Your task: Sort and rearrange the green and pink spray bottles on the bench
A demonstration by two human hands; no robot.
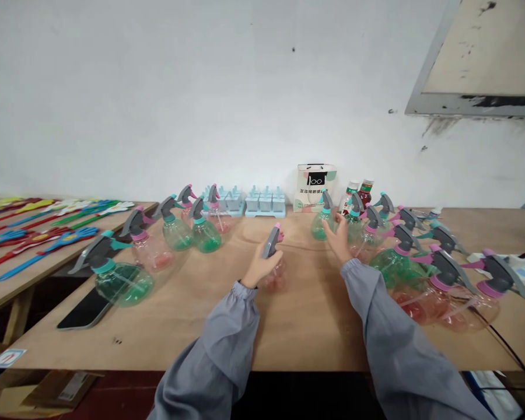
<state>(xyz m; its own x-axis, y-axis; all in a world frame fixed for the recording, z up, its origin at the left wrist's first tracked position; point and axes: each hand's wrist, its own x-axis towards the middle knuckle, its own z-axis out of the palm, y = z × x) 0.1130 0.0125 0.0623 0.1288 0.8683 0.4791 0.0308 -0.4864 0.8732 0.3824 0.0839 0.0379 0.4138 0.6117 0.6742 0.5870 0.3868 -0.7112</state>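
My left hand (265,262) is wrapped around the neck of a pink spray bottle (276,279) at the middle of the table. Its grey trigger head with a pink nozzle sticks up between thumb and fingers. My right hand (339,238) is open, thumb and fingers apart, beside a green spray bottle (318,225) with a turquoise nozzle. The thumb overlaps that bottle in view; whether it touches I cannot tell. Right of this hand stand several more spray bottles, among them a green one (391,265) and a pink one (420,300).
Several spray bottles, including a green one (125,286), stand at left near a black phone (85,306). Behind are light-blue ice-pop moulds (265,204), a paper bag (312,198) and labelled bottles (366,189). A power strip (522,271) lies right; colourful flower-ended sticks (48,251) cover another table.
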